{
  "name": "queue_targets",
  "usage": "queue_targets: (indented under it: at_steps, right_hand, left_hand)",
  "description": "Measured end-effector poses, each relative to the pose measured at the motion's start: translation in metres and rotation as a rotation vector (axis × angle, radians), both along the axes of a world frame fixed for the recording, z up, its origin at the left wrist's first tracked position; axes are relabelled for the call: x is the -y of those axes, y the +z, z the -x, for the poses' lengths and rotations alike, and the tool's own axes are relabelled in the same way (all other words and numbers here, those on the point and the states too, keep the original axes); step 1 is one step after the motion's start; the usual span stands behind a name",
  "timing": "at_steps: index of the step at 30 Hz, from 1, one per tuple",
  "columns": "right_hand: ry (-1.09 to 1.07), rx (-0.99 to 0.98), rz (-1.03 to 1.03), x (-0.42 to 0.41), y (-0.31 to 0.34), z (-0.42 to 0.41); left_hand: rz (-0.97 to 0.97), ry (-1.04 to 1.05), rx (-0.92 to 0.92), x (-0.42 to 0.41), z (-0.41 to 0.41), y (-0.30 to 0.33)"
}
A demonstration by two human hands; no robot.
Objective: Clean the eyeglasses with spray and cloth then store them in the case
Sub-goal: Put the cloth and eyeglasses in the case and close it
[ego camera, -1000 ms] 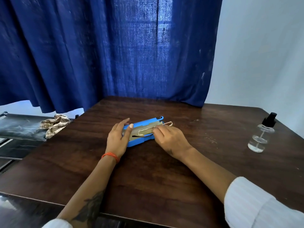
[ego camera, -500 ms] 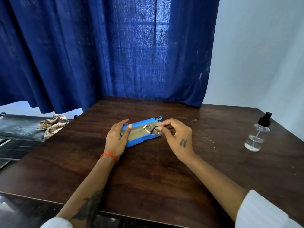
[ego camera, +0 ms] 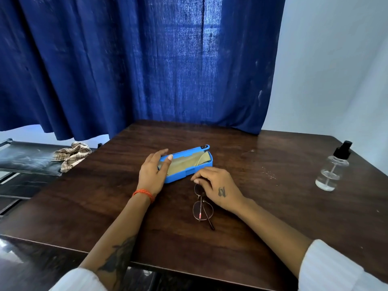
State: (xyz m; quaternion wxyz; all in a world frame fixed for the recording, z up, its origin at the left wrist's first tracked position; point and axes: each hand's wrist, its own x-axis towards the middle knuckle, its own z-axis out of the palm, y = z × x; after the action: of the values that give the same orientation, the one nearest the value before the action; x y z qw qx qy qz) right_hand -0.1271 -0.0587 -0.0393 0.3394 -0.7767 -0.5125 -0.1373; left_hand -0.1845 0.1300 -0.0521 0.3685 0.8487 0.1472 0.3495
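Observation:
A blue eyeglass case (ego camera: 190, 172) lies open at the middle of the dark wooden table (ego camera: 262, 232), with an olive cleaning cloth (ego camera: 186, 162) inside it. My left hand (ego camera: 153, 175) grips the case's left end. Thin metal-framed eyeglasses (ego camera: 202, 211), folded, lie on the table just in front of the case. My right hand (ego camera: 218, 187) covers their far lens, fingers curled on the frame; the near lens and temple tips show. A clear spray bottle (ego camera: 332, 171) with a black nozzle stands upright at the table's right edge, well away from both hands.
A blue curtain (ego camera: 147, 70) hangs behind the table. To the left, a dark bench (ego camera: 25, 159) holds a crumpled checked cloth (ego camera: 71, 156). Small crumbs (ego camera: 268, 173) lie on the table between the case and the bottle.
My right hand has lifted the eyeglasses out of the case and brought them down onto the table in front of it. My left hand has stayed on the case's left end.

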Motion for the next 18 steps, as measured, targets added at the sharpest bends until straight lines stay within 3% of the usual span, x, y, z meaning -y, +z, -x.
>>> queue_targets:
  at_steps: [3,5,8,13,18]
  right_hand:
    - [-0.059,-0.009,-0.026,0.006,0.015,0.006]
    - [-0.209,-0.055,-0.001,0.009,0.027,0.01]
    - [-0.428,-0.17,0.287,0.004,0.038,0.022]
    - [-0.424,-0.319,0.532,-0.006,0.038,0.037]
    - [-0.425,-0.163,0.538,0.006,0.049,0.033]
  left_hand:
    - [0.0,-0.006,0.002,-0.001,0.0,0.0]
    - [0.005,-0.007,-0.001,-0.001,0.0,0.0]
    - [0.001,-0.012,0.001,0.0,0.0,0.0]
    - [-0.002,-0.006,-0.016,0.0,0.002,0.002]
    - [0.017,-0.014,0.0,0.001,0.003,0.002]
